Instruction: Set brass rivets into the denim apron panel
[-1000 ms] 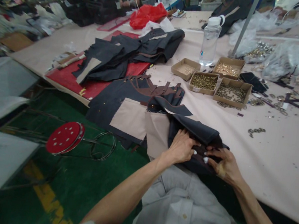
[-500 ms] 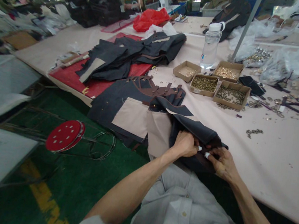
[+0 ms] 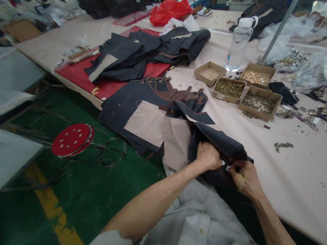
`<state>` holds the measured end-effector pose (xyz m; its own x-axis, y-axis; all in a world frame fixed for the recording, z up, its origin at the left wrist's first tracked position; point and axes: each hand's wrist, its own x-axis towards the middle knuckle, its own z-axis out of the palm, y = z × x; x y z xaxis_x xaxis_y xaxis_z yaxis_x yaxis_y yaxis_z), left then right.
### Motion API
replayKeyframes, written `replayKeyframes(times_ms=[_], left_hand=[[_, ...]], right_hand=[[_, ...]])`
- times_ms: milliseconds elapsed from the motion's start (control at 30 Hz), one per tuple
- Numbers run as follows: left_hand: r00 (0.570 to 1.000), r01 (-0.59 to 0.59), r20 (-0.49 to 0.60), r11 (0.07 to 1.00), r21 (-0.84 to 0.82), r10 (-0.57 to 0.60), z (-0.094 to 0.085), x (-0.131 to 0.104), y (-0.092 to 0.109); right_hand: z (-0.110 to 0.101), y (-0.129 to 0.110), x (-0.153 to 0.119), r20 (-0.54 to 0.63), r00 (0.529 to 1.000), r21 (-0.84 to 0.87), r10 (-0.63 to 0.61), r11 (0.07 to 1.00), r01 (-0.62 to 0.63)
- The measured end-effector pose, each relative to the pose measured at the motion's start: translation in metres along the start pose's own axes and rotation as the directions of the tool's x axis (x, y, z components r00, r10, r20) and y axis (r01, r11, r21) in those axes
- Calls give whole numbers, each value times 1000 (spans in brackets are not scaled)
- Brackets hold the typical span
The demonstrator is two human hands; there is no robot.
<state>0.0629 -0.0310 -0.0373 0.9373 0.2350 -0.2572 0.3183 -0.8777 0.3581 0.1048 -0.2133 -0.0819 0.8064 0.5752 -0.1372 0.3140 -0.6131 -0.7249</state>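
At the table's near edge, both my hands grip a folded dark fabric piece [image 3: 222, 138] with brown trim and a beige panel. My left hand [image 3: 208, 156] is closed on its near edge, the fingers tucked under the cloth. Just to the right, my right hand [image 3: 244, 176] pinches the brown-trimmed end of the same piece. White coverings show on both thumb tips, which almost meet. What lies between the fingertips is too dark to make out. More dark fabric pieces [image 3: 120, 102] with beige patches and brown straps lie flat to the left, partly beneath the held one.
Beyond my hands stand several small cardboard boxes of metal fittings [image 3: 229, 88] and a clear water bottle [image 3: 237, 47]. Loose metal rings [image 3: 283, 146] lie on the table to the right. A red stool [image 3: 72, 140] stands on the green floor at left. Dark cloth covers a red board [image 3: 78, 82].
The view has shifted a little, so the table things sit slightly further right. My thumb tips have drawn a bit closer together. Both hands keep their hold on the cloth.
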Motion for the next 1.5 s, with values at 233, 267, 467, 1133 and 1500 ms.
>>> replayKeyframes(times_ms=[233, 267, 467, 1133, 1500], left_hand=[[1000, 9, 13, 1000, 0, -9, -3, 0, 0], [1000, 14, 23, 1000, 8, -14, -4, 0, 0], [998, 32, 50, 998, 55, -35, -2, 1, 4], [994, 58, -85, 994, -93, -66, 2, 8, -7], [995, 86, -35, 993, -77, -89, 1, 5, -5]], right_hand=[[2, -3, 2, 9, 999, -52, 31, 998, -31], [3, -2, 3, -1, 999, -58, 42, 997, -42], [11, -8, 8, -65, 995, -114, 75, 990, -82], [-112, 116, 58, -451, 891, -203, 58, 965, -165], [-128, 113, 64, -195, 979, -375, 56, 918, -127]])
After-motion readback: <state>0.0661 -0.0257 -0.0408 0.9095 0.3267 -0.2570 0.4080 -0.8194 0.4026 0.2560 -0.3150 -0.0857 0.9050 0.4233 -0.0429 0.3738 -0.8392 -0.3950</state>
